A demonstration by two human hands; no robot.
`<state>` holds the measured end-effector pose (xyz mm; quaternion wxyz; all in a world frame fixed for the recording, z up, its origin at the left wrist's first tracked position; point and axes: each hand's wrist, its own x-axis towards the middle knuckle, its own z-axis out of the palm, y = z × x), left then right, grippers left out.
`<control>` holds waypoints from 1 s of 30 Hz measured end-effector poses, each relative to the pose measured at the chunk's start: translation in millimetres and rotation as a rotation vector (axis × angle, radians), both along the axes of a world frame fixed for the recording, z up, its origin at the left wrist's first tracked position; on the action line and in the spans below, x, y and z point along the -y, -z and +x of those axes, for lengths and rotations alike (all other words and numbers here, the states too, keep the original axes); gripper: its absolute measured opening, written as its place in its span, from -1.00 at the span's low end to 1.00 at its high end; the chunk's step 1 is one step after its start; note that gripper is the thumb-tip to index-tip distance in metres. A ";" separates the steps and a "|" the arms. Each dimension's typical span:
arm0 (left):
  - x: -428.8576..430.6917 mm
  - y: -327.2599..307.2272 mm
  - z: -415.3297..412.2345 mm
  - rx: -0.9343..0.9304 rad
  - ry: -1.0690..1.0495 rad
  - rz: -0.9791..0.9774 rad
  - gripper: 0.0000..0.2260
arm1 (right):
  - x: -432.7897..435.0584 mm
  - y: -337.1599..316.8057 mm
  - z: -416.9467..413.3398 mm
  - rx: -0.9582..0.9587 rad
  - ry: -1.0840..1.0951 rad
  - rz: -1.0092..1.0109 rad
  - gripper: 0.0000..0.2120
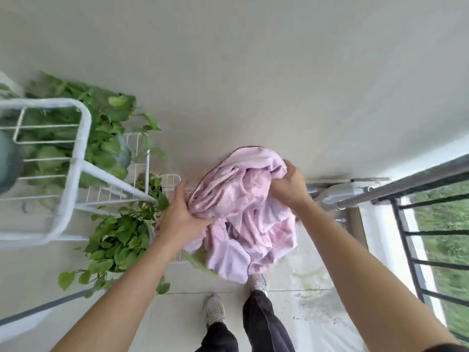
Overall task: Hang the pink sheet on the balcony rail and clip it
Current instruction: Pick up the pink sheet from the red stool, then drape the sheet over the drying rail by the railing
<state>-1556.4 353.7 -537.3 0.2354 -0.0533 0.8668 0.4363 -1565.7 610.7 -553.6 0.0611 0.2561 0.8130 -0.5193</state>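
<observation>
The pink sheet [243, 212] is a crumpled bundle held in front of me at chest height, its lower folds hanging down over my feet. My left hand [181, 214] grips its left side and my right hand [289, 185] clutches its upper right part. The dark metal balcony rail [406, 185] runs along the right, with vertical and cross bars below it; the sheet is apart from it, to its left. No clips are visible.
A white wire plant rack [78, 158] with leafy green pot plants [121, 237] stands at the left. A plain wall [253, 85] lies ahead. A grey fitting [337, 193] sits at the rail's end by the wall. My shoes [214, 309] stand on the pale tiled floor.
</observation>
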 end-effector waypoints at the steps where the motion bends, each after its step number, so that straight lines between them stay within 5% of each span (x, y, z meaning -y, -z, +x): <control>1: 0.6 -23.8 -1.3 0.007 -0.011 0.051 0.20 | 0.9 -30.7 7.1 -0.025 0.025 -0.018 -0.84; 8: -27.3 -167.0 13.4 -0.260 0.265 0.185 0.16 | 10.4 -232.6 61.1 -0.252 0.107 -0.015 -0.79; 13: -50.8 -282.6 17.4 -0.544 0.171 0.379 -0.75 | 0.0 -357.3 120.2 -0.563 0.031 0.069 -0.81; 15: -59.4 -334.7 23.6 -0.626 0.102 0.567 -0.76 | -5.0 -390.0 143.4 -0.704 0.014 0.128 -0.58; 19: -68.6 -420.0 43.2 -0.734 0.047 0.863 -0.78 | -16.2 -399.6 176.1 -0.795 -0.029 0.314 0.22; 22: -74.6 -453.5 60.9 -0.766 0.083 0.850 -0.66 | -19.1 -382.9 186.0 -0.651 -0.077 0.357 0.39; 24: -81.0 -457.3 70.3 -0.648 0.052 0.861 -0.50 | -18.7 -374.6 188.5 -0.616 -0.202 0.233 0.17; 26: -88.3 -461.8 84.6 -0.602 0.088 0.829 -0.52 | -21.1 -371.6 192.2 -0.569 -0.238 0.063 -0.28; 30: -80.5 -461.4 75.3 -0.912 0.247 0.693 -0.85 | -63.5 -379.7 202.1 -0.489 0.049 0.199 -0.63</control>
